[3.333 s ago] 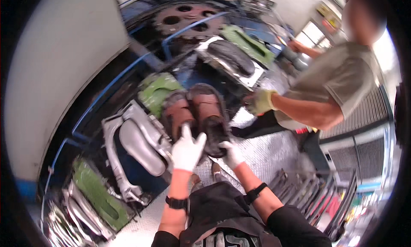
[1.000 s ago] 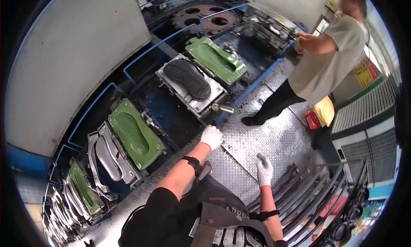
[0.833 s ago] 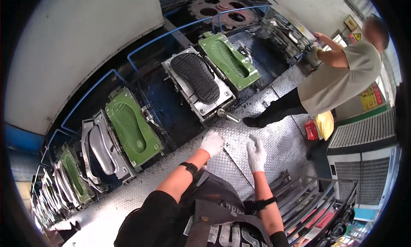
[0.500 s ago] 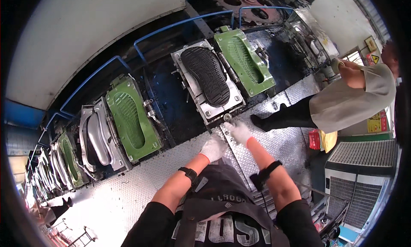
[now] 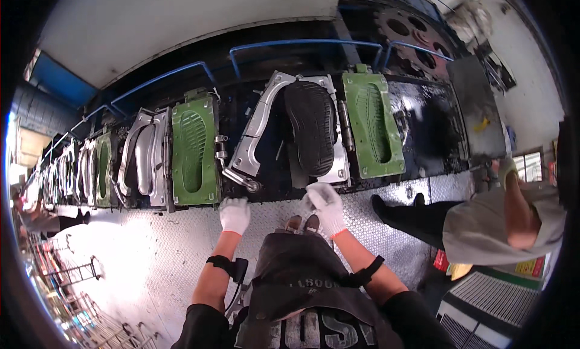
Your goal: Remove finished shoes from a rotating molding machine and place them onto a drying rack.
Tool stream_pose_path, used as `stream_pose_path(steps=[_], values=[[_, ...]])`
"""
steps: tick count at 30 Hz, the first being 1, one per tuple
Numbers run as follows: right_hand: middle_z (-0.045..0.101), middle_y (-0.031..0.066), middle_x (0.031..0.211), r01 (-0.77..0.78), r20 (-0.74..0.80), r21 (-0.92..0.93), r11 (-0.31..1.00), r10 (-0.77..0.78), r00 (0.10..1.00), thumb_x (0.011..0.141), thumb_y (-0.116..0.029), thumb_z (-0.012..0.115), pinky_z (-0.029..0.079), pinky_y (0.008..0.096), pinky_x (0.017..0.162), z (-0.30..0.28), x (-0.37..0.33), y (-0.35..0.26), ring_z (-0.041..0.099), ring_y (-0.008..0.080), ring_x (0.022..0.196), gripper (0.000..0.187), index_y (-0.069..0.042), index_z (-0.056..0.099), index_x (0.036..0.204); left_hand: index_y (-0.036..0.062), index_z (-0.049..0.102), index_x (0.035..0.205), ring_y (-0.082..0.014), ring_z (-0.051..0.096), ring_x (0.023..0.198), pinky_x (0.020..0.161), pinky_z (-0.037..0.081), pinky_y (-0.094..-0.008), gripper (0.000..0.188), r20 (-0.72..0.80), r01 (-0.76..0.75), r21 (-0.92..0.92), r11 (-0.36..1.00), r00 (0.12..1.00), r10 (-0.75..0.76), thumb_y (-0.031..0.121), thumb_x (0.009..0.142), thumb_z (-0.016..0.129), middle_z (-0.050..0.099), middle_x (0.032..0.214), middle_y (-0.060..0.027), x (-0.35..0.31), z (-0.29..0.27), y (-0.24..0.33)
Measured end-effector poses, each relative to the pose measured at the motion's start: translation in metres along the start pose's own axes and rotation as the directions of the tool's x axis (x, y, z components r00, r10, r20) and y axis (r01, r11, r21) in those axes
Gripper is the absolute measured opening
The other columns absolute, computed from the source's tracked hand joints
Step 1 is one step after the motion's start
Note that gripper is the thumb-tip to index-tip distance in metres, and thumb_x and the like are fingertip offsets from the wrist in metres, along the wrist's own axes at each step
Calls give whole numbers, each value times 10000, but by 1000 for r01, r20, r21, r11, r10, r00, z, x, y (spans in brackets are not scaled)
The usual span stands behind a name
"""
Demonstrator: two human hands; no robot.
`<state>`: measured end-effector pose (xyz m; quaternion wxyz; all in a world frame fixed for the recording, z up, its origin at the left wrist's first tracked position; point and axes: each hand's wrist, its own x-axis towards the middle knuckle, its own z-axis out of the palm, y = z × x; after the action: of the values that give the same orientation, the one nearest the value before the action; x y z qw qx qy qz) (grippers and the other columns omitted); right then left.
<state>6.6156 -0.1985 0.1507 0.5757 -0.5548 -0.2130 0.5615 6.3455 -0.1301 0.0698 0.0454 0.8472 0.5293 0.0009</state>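
Both my hands wear white knitted gloves. My left hand (image 5: pixel 234 216) is in front of the roller-ended metal lever (image 5: pixel 244 181), fingers stretched forward, holding nothing I can see. My right hand (image 5: pixel 325 207) is curled just below the near end of a black shoe sole (image 5: pixel 311 128); what its fingers hold, if anything, is hidden. The sole lies in an opened mold, over its silver plate (image 5: pixel 341 161). A silver curved frame (image 5: pixel 257 122) of that mold stands swung out to the left. The green mold half (image 5: pixel 373 122) with a sole-shaped hollow is hinged on the right.
More molds line the bench leftward, including a green mold half (image 5: pixel 194 146) and a silver last-shaped form (image 5: pixel 145 161). Blue rails (image 5: pixel 302 42) run behind. A co-worker in a grey top (image 5: pixel 483 228) stands at right, near a louvred unit (image 5: pixel 495 306). Steel plate flooring (image 5: pixel 163 240) lies below.
The mold's silver frame has come apart and swung left of the black sole. My left hand has moved left, away from the right hand. The view has turned.
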Motion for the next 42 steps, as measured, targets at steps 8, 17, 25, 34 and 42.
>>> stream_pose_path(steps=[8,17,25,34,42], values=[[466,163,1451,400,309,-915,55,-544,780,693,-308,848,306,555,1144,-7,76,-37,338,445,1397,765,-132,513,1357,62,608,1304,-390,609,1162,1008,478,-430,405,-85,229,-722,652,907,-413,287,972,556,646,1248,-223,87,59,103],[405,204,1474,349,314,-937,-24,-496,809,598,-299,900,302,602,1138,-2,84,-31,308,501,1383,906,-149,469,1382,6,440,1474,-262,490,1354,1133,349,-344,503,65,98,-995,31,834,-549,201,1016,508,506,1484,-166,217,57,97],[424,189,1453,238,215,-971,-14,-487,847,611,-289,878,309,614,1102,13,86,-40,334,496,1344,875,-176,500,1391,94,442,1479,-205,563,1223,1053,456,-346,508,418,284,-660,-696,908,-26,370,1055,484,562,1386,-60,215,116,136],[387,196,1491,303,107,-916,262,-569,815,681,-288,826,413,533,1061,27,136,-59,376,449,1333,840,-161,472,1431,85,442,1479,-213,570,1217,1060,455,-363,550,461,417,-735,-535,886,57,414,1041,496,571,1375,-71,114,120,104],[605,171,1299,-9,-29,769,639,48,998,954,-166,577,490,531,1027,-5,151,-148,588,285,1213,402,-17,544,1326,78,442,1479,-220,576,1212,1067,455,-379,589,514,491,-720,-490,852,100,453,1030,506,578,1365,-80,70,115,87]])
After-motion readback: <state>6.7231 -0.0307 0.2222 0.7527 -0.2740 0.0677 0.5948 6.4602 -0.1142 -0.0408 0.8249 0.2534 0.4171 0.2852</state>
